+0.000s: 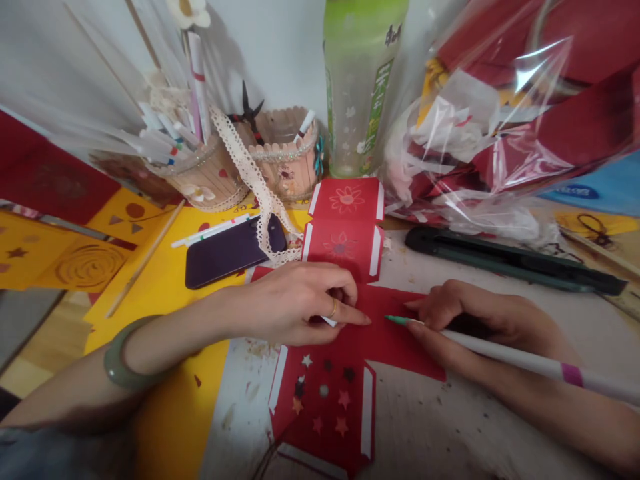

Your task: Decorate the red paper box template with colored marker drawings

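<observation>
A cross-shaped red paper cutout (325, 373) with white strips along its flaps lies flat. Star stickers (344, 399) and flower drawings (347, 199) decorate parts of it. My left hand (300, 303) rests on its middle, index finger stretched out onto the paper and the other fingers curled. A small white piece (329, 321) shows under those fingers, mostly hidden. In my right hand (480, 320) is a white felt-tip pen (520, 361) with a green tip and a purple band. Its tip points left, over the right arm of the cutout; I cannot tell whether it touches.
A dark phone (230, 253) and lace ribbon (245, 167) lie at the left on yellow paper (170, 413). Behind stand two stick-covered holders (200, 177) with pens and pliers, plus a green-topped package (355, 93). A utility knife (510, 259) and a plastic bag (480, 133) occupy the right.
</observation>
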A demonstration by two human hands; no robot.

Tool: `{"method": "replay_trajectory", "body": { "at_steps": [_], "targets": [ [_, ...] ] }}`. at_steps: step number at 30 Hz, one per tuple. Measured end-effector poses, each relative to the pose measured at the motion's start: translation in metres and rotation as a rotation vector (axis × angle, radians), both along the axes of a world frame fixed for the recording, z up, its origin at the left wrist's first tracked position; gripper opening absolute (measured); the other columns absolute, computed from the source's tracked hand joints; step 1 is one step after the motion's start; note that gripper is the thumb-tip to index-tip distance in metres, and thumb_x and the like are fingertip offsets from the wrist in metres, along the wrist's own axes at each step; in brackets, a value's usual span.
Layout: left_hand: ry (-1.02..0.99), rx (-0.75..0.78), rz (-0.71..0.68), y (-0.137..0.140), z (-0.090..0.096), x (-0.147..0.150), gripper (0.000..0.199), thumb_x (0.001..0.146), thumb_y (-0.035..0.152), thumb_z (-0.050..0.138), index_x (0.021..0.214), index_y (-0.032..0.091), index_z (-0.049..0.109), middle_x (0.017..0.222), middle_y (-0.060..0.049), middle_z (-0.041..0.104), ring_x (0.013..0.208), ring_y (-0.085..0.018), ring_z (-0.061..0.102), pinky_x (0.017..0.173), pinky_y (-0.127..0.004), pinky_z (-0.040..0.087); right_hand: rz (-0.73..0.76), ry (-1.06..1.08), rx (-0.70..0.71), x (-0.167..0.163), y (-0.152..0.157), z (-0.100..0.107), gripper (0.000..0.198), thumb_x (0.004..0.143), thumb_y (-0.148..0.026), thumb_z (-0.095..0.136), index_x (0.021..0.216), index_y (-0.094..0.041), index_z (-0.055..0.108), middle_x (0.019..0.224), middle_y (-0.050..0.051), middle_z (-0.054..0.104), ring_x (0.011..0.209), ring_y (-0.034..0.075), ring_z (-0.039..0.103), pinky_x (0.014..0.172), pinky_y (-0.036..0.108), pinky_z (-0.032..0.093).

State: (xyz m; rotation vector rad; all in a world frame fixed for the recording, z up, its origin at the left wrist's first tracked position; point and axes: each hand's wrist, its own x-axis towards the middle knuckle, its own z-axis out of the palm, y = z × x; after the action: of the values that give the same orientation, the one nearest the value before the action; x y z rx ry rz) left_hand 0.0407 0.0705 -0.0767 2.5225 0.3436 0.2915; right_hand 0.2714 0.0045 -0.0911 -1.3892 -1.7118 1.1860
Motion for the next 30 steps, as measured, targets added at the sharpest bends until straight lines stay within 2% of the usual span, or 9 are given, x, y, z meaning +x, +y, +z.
{"method": "replay_trajectory", "body": {
  "at_steps": [5,11,21,24,28,30],
  "targets": [
    [-0.005,-0.005,0.009,-0.0001,0.0000,0.0005,0.028,0.083,0.008,0.048,0.103,0.011,0.067,0.090,-0.011,0.062,0.077,-0.015,0.057,0.068,-0.027,0.046,0.046,-0.037,-0.018,0.0003,0.0022,0.0011,0.025,0.079,-0.038,0.061,0.061,-0.023,0.052,0.059,-0.002,0.059,0.050,0.013,0.049,0.040,0.024,0.032],
    [0.010,-0.004,0.010,0.0003,0.0008,0.0003,0.027,0.084,0.009,0.047,0.102,0.013,0.067,0.091,-0.010,0.062,0.077,-0.014,0.056,0.069,-0.026,0.047,0.063,-0.043,-0.030,0.0005,0.0029,0.0017,0.024,0.079,-0.039,0.060,0.062,-0.023,0.053,0.062,-0.002,0.060,0.050,0.012,0.049,0.040,0.023,0.034],
    [0.012,-0.009,0.008,-0.0003,0.0009,0.0003,0.028,0.084,0.008,0.047,0.104,0.011,0.066,0.093,-0.011,0.061,0.079,-0.014,0.056,0.069,-0.026,0.046,0.031,-0.026,-0.024,0.0001,0.0023,0.0020,0.029,0.078,-0.034,0.059,0.057,-0.023,0.044,0.052,-0.004,0.046,0.047,0.012,0.042,0.039,0.024,0.028],
    [0.006,-0.008,0.013,-0.0003,0.0006,0.0001,0.028,0.084,0.009,0.047,0.104,0.013,0.066,0.093,-0.010,0.062,0.078,-0.014,0.056,0.068,-0.026,0.047,0.030,-0.021,-0.011,0.0005,0.0026,0.0023,0.029,0.079,-0.034,0.057,0.056,-0.023,0.043,0.054,-0.003,0.048,0.051,0.014,0.048,0.041,0.025,0.029],
    [0.008,-0.006,0.013,0.0000,0.0006,0.0000,0.028,0.084,0.009,0.047,0.104,0.015,0.066,0.092,-0.009,0.062,0.077,-0.013,0.056,0.068,-0.025,0.047,0.031,-0.062,0.014,0.0005,0.0035,0.0039,0.029,0.078,-0.032,0.057,0.056,-0.023,0.041,0.052,-0.004,0.046,0.045,0.012,0.041,0.040,0.025,0.027],
    [0.006,-0.001,0.009,0.0001,0.0009,0.0001,0.028,0.084,0.009,0.046,0.104,0.014,0.066,0.093,-0.009,0.062,0.077,-0.014,0.056,0.068,-0.026,0.047,0.031,-0.071,0.021,0.0011,0.0040,0.0048,0.029,0.078,-0.031,0.057,0.056,-0.024,0.040,0.051,-0.004,0.047,0.047,0.013,0.044,0.041,0.025,0.030]
  ]
}}
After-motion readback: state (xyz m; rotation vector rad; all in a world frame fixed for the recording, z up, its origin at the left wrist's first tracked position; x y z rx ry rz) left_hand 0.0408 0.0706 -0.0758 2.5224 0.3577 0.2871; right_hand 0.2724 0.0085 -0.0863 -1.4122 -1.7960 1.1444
